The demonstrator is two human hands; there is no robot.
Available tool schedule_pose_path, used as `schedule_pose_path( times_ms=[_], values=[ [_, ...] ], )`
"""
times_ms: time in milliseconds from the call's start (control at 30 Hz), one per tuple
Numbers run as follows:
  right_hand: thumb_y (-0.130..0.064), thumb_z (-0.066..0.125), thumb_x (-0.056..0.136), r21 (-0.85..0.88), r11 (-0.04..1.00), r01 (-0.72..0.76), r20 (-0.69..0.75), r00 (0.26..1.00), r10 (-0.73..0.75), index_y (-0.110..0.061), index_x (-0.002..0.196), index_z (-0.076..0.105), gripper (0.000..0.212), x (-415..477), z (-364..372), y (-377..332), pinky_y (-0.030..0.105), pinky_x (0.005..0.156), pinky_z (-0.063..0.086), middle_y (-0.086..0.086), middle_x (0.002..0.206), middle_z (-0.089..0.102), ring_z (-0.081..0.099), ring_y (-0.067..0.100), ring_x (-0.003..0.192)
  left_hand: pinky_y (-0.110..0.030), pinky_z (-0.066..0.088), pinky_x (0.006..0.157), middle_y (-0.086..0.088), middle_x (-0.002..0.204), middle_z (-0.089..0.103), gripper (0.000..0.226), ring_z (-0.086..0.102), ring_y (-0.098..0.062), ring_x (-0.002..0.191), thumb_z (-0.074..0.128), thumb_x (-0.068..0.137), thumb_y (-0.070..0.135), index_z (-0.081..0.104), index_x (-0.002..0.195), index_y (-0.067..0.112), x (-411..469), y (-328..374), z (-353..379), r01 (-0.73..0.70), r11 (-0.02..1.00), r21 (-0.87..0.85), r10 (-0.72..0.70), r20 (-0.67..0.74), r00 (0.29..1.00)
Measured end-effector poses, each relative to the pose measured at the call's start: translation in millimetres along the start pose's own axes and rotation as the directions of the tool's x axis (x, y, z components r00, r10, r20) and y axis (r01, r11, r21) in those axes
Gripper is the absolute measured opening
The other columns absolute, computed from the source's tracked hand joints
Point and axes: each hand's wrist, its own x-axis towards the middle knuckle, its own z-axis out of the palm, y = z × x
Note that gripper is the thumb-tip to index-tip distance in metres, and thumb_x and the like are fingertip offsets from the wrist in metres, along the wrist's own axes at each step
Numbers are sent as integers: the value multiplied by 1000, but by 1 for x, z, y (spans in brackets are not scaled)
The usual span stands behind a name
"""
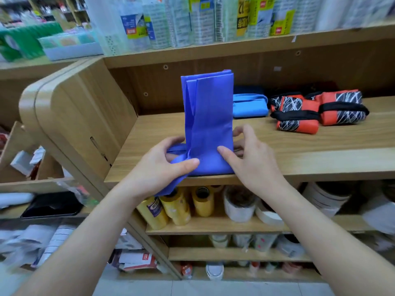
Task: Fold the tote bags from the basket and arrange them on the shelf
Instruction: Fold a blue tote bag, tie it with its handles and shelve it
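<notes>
blue bag (208,116) is pinched at the front edge of the shelf (310,159) by left hand (158,167) and right hand (253,162), so edges should probably be kept lined up as it's folded

Bright even light, blurred warped edges

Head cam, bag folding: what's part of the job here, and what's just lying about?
Job:
purple bag, held upright by left hand and right hand
shelf
folded blue bag
red-and-black bags

Lying about:
yellow tape rolls
white rolls
wrapped packs on the top shelf
green packs
</notes>
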Motion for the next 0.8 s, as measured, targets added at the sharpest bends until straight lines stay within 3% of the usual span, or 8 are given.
schedule_pose_path(
  times_ms=[67,133,233,267,400,533,667,800],
  values=[
    [-36,73,84,57,998,-36,-8,999,36,-30,128,38,56,-1,2,-2,33,77,48,-15,91,61,66,12,81,-33,48,92,7,110,70,67,65,-13,105,75,80,42,46,139,30,0,8,9,12,966,257,37,-185,982],
    [-34,76,82,46,996,-74,41,997,72,-30,139,38,69,0,2,-1,31,81,47,-8,105,61,66,13,86,-33,47,81,5,107,61,64,59,-18,102,70,85,39,41,141,30,-4,10,18,57,779,624,214,-351,911],
    [-34,75,82,-42,998,-55,105,993,59,-27,138,47,63,3,0,0,30,89,42,0,119,59,59,20,107,-44,48,86,-10,121,58,48,53,-30,111,63,89,23,52,136,18,-7,1,22,-224,328,918,689,-70,722],
    [-33,75,82,-60,997,-47,113,992,54,-26,138,48,62,3,0,0,30,92,41,1,122,59,56,20,113,-46,46,93,-12,130,56,41,51,-31,121,56,92,28,57,132,17,-7,-5,24,-343,234,910,706,84,703],
    [-30,78,79,-59,997,-53,195,979,63,-26,138,47,67,8,-4,1,26,89,39,-1,118,58,54,16,113,-46,22,119,5,160,24,82,19,-14,148,36,86,73,29,152,26,-5,-22,24,-384,344,857,292,291,911],
    [-41,76,79,-14,994,-110,281,953,109,-32,148,29,84,22,-12,0,28,93,40,1,125,55,53,20,119,-47,42,104,2,142,54,55,52,-20,129,41,84,30,52,138,22,-5,-23,22,-417,342,842,408,267,873],
    [-57,71,79,54,977,-206,283,942,183,-29,155,9,102,54,-10,-3,35,109,37,1,144,49,47,21,132,-42,47,100,4,135,60,62,56,-21,122,34,75,19,59,131,23,-6,-24,22,-520,412,749,485,302,820],
    [-35,74,84,336,901,-274,213,954,210,-26,144,34,73,65,16,-8,38,106,43,-3,135,50,52,17,122,-31,47,96,9,131,62,51,54,-14,120,53,79,8,64,125,24,-4,-30,21,-571,511,642,572,241,784]
  ],
)
